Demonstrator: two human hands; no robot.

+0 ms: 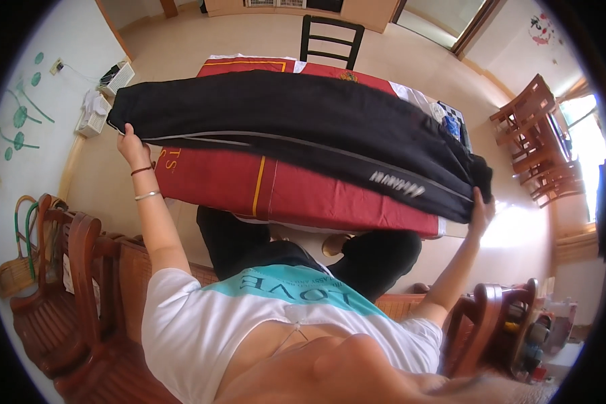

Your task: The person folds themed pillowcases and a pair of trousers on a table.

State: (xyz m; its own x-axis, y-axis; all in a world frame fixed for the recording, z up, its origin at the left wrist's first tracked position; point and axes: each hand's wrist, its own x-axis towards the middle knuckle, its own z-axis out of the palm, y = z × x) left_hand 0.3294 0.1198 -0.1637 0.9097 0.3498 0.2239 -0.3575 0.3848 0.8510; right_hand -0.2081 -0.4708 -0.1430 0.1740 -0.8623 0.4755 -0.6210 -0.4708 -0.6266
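A long black pair of trousers with pale piping (pixel 283 111) is stretched sideways above a table draped in a red cloth (pixel 303 187). My left hand (pixel 133 144) grips its hem end at the left. At the other end, my right hand (pixel 482 209) holds the bunched edge. White marks on the lower leg near my right hand are blurred. The fabric hides much of the cloth, which has yellow stripes and lettering.
A dark chair (pixel 332 43) stands beyond the table. White baskets (pixel 93 113) sit by the left wall. Wooden armchairs flank me, one at the left (pixel 88 283). More wooden chairs (pixel 533 121) are at the right. A blue item (pixel 452 126) lies at the table's right end.
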